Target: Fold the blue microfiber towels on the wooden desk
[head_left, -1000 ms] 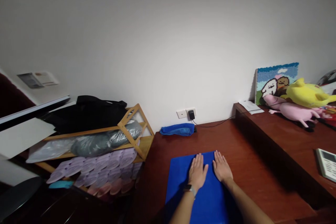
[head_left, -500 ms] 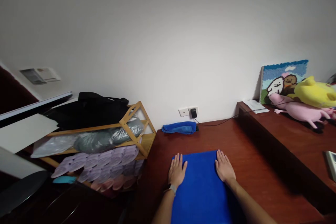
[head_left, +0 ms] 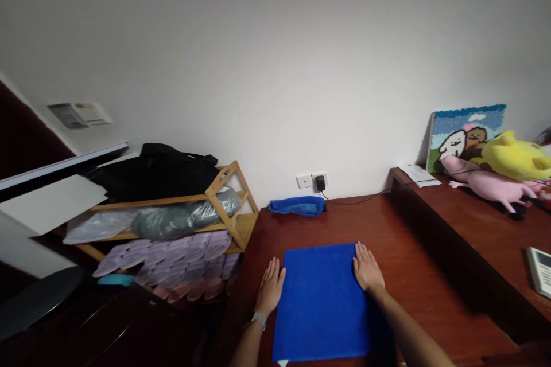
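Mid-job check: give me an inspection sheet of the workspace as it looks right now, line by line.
Surface: dark red wooden table, with a raised ledge on the right.
Job's things: blue cloth spread flat near the front edge.
Clutter: folded blue towel by the wall; pink plush toy, yellow plush toy, picture, papers and a remote on the ledge.
Hands: left hand flat on the table at the cloth's left edge; right hand flat on its right edge; both open.
Cables: black cord from the charger in the wall socket to the ledge.
Surroundings: wooden rack on the left with a black bag on top.
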{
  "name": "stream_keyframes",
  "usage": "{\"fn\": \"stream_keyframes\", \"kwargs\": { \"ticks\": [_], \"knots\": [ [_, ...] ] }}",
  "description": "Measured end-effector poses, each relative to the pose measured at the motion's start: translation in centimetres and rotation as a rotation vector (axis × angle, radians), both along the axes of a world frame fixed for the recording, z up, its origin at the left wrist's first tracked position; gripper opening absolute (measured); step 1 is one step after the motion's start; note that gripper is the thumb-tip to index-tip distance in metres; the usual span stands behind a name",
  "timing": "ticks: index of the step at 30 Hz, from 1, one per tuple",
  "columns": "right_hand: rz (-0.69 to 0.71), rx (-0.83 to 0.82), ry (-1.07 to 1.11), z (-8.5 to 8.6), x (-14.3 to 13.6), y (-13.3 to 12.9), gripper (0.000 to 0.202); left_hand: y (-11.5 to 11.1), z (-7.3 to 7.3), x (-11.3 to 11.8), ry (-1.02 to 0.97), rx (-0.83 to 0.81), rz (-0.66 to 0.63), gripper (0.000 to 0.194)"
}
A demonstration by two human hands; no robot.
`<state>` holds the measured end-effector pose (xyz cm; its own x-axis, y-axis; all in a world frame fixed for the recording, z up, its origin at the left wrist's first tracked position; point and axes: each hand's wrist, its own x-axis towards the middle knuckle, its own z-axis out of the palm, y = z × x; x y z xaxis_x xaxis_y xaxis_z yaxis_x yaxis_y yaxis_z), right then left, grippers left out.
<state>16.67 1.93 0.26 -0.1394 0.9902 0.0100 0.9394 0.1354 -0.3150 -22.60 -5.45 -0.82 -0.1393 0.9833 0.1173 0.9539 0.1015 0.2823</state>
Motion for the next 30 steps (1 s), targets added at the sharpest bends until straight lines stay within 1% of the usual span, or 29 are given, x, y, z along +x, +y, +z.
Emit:
{"fn": "stream_keyframes", "kwargs": {
  "ticks": [2,4,5,7,9,12,15,16,18,22,25,27,30],
  "knots": [
    [0.004,0.008,-0.003,-0.3,0.0,0.0,0.069,-4.0,-0.9,-2.0,0.023,0.045,0.052,0.066],
    [0.008,0.023,-0.007,-0.7,0.1,0.0,0.069,-7.6,-1.8,-3.4,0.072,0.113,0.07,0.064],
    [0.01,0.029,-0.01,-1.0,0.2,0.0,0.069,-8.9,-2.0,-3.7,0.096,0.138,0.068,0.062],
    [0.017,0.037,-0.017,-1.2,0.2,0.0,0.07,-10.5,-2.0,-3.6,0.127,0.16,0.064,0.06],
    [0.024,0.034,-0.023,-1.1,0.3,0.0,0.07,-10.8,-1.4,-3.0,0.131,0.164,0.07,0.058],
    [0.025,-0.006,-0.019,-0.3,0.3,0.1,0.071,-10.5,0.0,-2.2,0.117,0.172,0.081,0.056],
    [0.012,-0.025,-0.001,0.6,0.5,-0.9,0.072,-10.4,0.6,-1.9,0.105,0.179,0.079,0.056],
    [0.007,-0.013,0.004,0.6,0.7,-1.8,0.072,-10.4,0.6,-1.9,0.103,0.183,0.078,0.056],
    [-0.002,0.02,0.012,0.2,1.3,-4.2,0.072,-10.4,0.5,-2.0,0.1,0.189,0.082,0.056],
    [0.006,0.035,0.023,-1.6,2.7,-10.9,0.072,-10.1,0.2,-1.8,0.095,0.19,0.089,0.056],
    [0.007,0.021,0.023,-2.1,3.2,-14.9,0.072,-9.8,0.3,-1.7,0.101,0.166,0.086,0.058],
    [0.018,0.018,0.02,-1.8,3.2,-16.3,0.07,-9.7,0.4,-1.7,0.106,0.154,0.082,0.059],
    [0.031,0.025,0.002,-0.9,3.0,-17.0,0.068,-9.5,0.5,-1.7,0.106,0.154,0.079,0.059]
  ]
}}
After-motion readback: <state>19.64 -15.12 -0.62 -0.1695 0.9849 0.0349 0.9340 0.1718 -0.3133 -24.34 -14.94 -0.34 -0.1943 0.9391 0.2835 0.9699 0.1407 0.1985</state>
